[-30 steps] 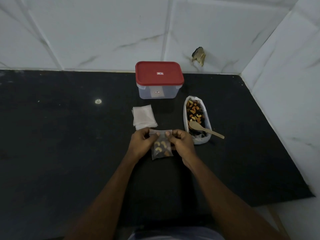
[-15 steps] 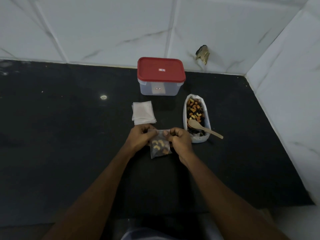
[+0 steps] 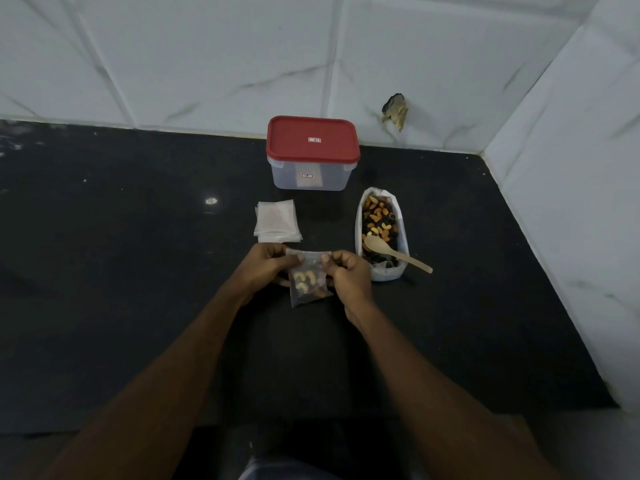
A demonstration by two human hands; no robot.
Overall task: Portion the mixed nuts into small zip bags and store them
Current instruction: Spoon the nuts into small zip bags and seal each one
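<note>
A small clear zip bag [image 3: 308,284] with cashews and dark nuts in it lies on the black counter in front of me. My left hand [image 3: 265,270] pinches its top strip at the left end. My right hand [image 3: 348,277] pinches the same strip at the right end. A white bag of mixed nuts [image 3: 381,233] stands open to the right, and a wooden spoon [image 3: 398,252] rests in it with its handle pointing right. A stack of empty zip bags [image 3: 277,221] lies just beyond my left hand.
A clear plastic box with a red lid [image 3: 313,154], shut, stands at the back by the tiled wall. Another tiled wall closes the counter on the right. The counter's front edge [image 3: 311,420] runs below my forearms.
The view has tilted a little. Both hands stay on the filled bag's top strip, with the fingers shifted slightly along it.
</note>
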